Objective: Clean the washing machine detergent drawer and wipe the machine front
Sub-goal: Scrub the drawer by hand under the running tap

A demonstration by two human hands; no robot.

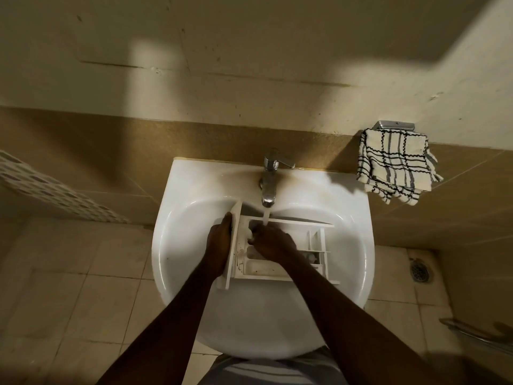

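Observation:
A white detergent drawer [313, 245] lies across the white sink [347, 257], its front panel to the left. My left hand [219, 243] grips that front panel, fingers curled over its upper edge. My right hand [270, 243] is inside the drawer's compartments, fingers bent down into them under the stream; whether it holds anything is hidden. Water runs from the chrome tap [269, 179] onto the drawer just past my right hand's fingers.
A checked cloth [397, 165] hangs from a metal holder on the wall at the right of the sink. A floor drain [420, 270] sits at the lower right. A perforated white basket [55, 190] shows at the left.

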